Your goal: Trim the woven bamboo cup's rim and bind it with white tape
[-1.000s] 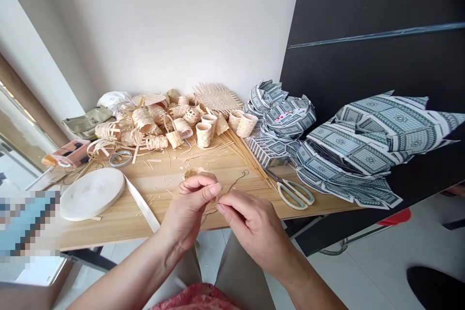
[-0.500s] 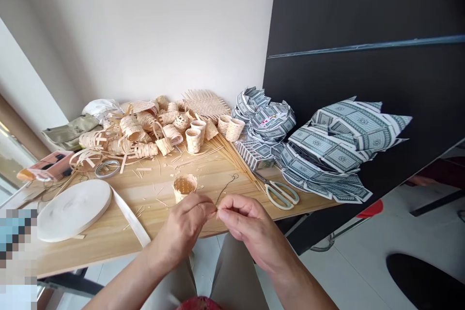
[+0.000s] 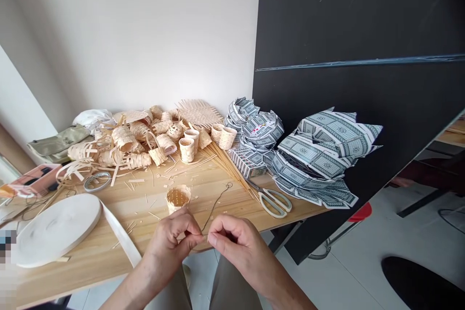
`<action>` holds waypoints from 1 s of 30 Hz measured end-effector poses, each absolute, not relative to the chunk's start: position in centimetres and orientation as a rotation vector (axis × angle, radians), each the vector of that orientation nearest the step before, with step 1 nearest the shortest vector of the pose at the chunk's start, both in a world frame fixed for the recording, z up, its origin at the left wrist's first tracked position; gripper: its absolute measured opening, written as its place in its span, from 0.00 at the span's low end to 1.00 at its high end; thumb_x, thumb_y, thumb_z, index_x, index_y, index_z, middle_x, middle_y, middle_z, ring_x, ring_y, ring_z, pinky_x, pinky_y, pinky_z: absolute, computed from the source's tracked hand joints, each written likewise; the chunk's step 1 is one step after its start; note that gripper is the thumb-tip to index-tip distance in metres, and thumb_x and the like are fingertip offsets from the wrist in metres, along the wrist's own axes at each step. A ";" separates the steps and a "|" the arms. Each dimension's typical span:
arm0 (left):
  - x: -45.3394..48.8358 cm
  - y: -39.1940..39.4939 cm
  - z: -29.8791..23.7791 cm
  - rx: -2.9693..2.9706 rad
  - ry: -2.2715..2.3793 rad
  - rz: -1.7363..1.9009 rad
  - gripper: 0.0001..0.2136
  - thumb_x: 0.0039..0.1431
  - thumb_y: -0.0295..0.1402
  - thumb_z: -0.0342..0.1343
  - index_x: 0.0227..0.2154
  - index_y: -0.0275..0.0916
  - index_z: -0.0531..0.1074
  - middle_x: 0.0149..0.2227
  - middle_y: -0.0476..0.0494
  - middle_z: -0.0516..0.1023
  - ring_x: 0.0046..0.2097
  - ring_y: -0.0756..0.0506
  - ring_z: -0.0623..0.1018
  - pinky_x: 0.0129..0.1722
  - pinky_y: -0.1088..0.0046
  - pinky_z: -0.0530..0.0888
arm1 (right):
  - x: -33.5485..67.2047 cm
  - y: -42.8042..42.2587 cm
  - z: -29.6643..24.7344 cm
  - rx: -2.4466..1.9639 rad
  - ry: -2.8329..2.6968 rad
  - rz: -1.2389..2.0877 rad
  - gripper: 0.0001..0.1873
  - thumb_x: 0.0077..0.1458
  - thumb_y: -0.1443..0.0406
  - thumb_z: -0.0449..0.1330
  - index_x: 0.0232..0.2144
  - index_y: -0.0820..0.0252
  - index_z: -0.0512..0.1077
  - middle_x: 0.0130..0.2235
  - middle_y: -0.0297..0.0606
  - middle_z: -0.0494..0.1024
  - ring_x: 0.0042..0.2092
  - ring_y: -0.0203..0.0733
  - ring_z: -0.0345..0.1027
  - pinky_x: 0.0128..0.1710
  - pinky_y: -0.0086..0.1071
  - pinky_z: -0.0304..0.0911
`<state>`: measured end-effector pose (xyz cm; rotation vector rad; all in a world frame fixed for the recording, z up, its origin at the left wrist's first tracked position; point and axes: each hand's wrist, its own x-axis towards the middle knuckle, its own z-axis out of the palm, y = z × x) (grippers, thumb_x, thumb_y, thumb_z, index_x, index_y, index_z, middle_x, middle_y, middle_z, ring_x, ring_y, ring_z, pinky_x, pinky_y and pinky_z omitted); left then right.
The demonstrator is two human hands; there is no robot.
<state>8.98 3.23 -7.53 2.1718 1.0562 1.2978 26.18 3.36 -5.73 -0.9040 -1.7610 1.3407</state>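
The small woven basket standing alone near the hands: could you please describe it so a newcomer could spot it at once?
On the light wooden table, look at the near edge, just beyond the left hand and right hand pinching a dark thread. There stands a small, open-topped, pale woven straw basket. Unlike the heaped woven pieces at the back, it stands apart, alone.

Bare table [image 3: 218,193] ahead between small woven basket [image 3: 178,197] and scissors [image 3: 273,200] (scattered splinters only)

Both hands [image 3: 174,242] [image 3: 238,247] fingertip-pinched, nearly touching.
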 end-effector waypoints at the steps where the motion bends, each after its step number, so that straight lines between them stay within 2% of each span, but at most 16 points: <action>1: 8.9 3.2 -7.7 2.109 1.044 1.296 0.10 0.55 0.31 0.56 0.19 0.36 0.67 0.20 0.49 0.70 0.24 0.53 0.70 0.25 0.81 0.66 | 26.2 3.4 -5.8 -0.918 -1.774 1.319 0.10 0.51 0.64 0.51 0.21 0.61 0.61 0.21 0.28 0.56 0.25 0.31 0.48 0.24 0.27 0.45; 7: 9.0 3.0 -8.3 1.772 1.000 1.261 0.13 0.51 0.38 0.59 0.18 0.35 0.68 0.20 0.50 0.67 0.25 0.53 0.66 0.25 0.80 0.63 | 26.2 3.5 -6.3 -0.946 -1.834 1.202 0.10 0.53 0.65 0.51 0.21 0.61 0.62 0.21 0.28 0.57 0.25 0.31 0.49 0.24 0.26 0.46; 12: 9.3 2.9 -7.8 1.709 0.954 1.253 0.14 0.51 0.41 0.59 0.19 0.35 0.68 0.22 0.49 0.67 0.27 0.52 0.67 0.29 0.77 0.65 | 26.1 3.5 -6.2 -0.942 -1.840 1.174 0.11 0.54 0.64 0.51 0.21 0.61 0.63 0.21 0.28 0.59 0.25 0.31 0.50 0.25 0.26 0.47; 19: 9.5 3.3 -6.3 1.526 0.842 1.293 0.10 0.47 0.34 0.63 0.20 0.35 0.67 0.26 0.49 0.70 0.30 0.52 0.70 0.32 0.76 0.67 | 25.5 4.2 -6.2 -0.945 -1.774 1.128 0.11 0.53 0.62 0.52 0.22 0.60 0.63 0.21 0.29 0.57 0.25 0.32 0.49 0.25 0.27 0.47; 30: 9.5 3.8 -6.4 1.288 0.747 1.343 0.11 0.45 0.29 0.64 0.20 0.35 0.65 0.28 0.51 0.72 0.31 0.54 0.71 0.34 0.78 0.68 | 24.5 4.7 -6.3 -0.949 -1.735 1.138 0.13 0.52 0.59 0.52 0.20 0.60 0.60 0.21 0.29 0.55 0.26 0.33 0.48 0.25 0.28 0.45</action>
